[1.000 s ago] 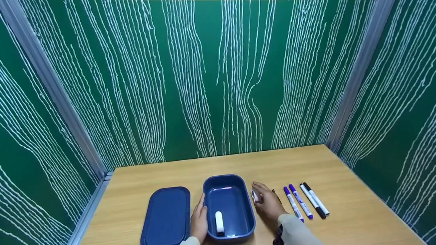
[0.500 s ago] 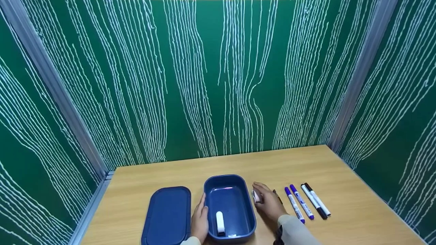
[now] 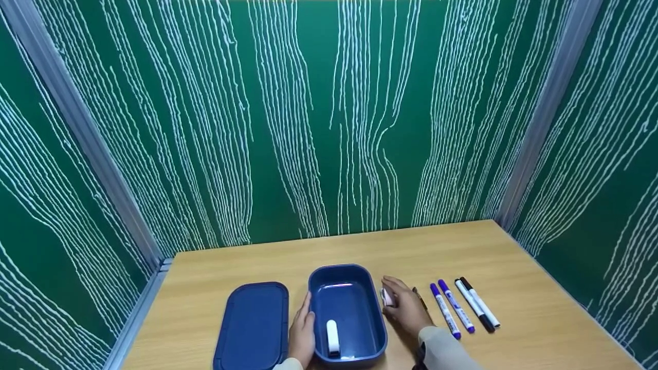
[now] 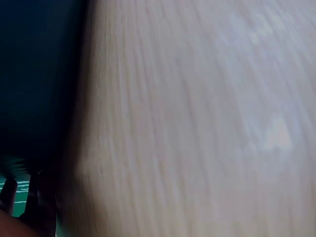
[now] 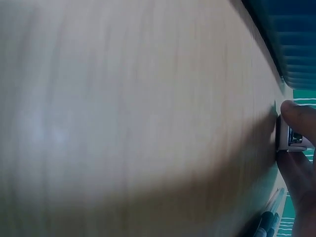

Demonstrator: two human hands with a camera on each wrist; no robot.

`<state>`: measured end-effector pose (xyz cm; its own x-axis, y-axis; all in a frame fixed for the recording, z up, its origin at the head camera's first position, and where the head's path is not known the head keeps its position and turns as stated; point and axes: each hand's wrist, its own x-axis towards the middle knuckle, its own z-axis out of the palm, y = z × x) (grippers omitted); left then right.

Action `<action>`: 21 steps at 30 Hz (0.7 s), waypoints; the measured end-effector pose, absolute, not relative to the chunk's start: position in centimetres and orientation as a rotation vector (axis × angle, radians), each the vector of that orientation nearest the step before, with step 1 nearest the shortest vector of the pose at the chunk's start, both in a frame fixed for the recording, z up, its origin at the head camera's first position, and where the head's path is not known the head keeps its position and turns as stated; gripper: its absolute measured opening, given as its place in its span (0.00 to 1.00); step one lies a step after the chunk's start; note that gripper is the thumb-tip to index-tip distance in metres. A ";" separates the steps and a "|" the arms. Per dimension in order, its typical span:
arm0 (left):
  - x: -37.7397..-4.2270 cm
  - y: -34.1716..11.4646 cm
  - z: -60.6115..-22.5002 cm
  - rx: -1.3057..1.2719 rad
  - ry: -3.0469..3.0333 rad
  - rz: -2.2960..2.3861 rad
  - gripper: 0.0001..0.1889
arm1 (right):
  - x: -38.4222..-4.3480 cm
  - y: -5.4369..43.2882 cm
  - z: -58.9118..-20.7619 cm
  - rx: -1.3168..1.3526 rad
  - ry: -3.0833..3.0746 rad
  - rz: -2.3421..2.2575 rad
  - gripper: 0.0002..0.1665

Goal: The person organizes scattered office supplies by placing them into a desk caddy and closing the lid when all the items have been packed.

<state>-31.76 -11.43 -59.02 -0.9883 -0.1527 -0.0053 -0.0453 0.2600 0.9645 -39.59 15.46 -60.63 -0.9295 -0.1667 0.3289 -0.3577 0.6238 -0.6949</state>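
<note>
A deep blue rectangular box (image 3: 357, 319) stands uncovered on the table. Against its left wall lies my left hand (image 3: 302, 333), fingers fairly straight; in the left wrist view a few dark fingers (image 4: 42, 202) show beside the box wall (image 4: 37, 74). Inside the box, near its front left, rests a white stapler-like thing (image 3: 332, 336) with a dark end. Just right of the box, my right hand (image 3: 411, 312) pinches a small pale pink block (image 3: 387, 297) between thumb and fingers, down at the table. The right wrist view shows the block's dark, metallic recess (image 5: 295, 138); its exact kind is unclear.
The matching blue lid (image 3: 254, 324) lies flat left of the box. To the right are two purple-capped markers (image 3: 456, 307) and two black-and-white markers (image 3: 474, 306). A dark pen (image 3: 419, 297) is partly hidden behind my right hand. Green white-lined walls (image 3: 360, 128) enclose the table.
</note>
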 end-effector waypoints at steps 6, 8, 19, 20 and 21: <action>-31.9 -11.3 -59.0 0.237 -2.428 -1.845 0.27 | -39.6 15.2 -60.4 0.420 -2.638 1.157 0.41; -31.9 -11.3 -58.9 0.250 -2.432 -1.840 0.27 | -39.6 15.1 -60.3 0.402 -2.654 1.147 0.41; -31.9 -11.3 -59.0 0.245 -2.442 -1.838 0.27 | -39.6 14.8 -59.8 0.336 -2.686 1.178 0.41; -31.9 -11.3 -59.0 0.246 -2.442 -1.841 0.27 | -39.6 14.8 -59.8 0.336 -2.688 1.178 0.41; -31.9 -11.3 -59.0 0.248 -2.445 -1.841 0.27 | -39.7 14.8 -59.7 0.339 -2.685 1.181 0.41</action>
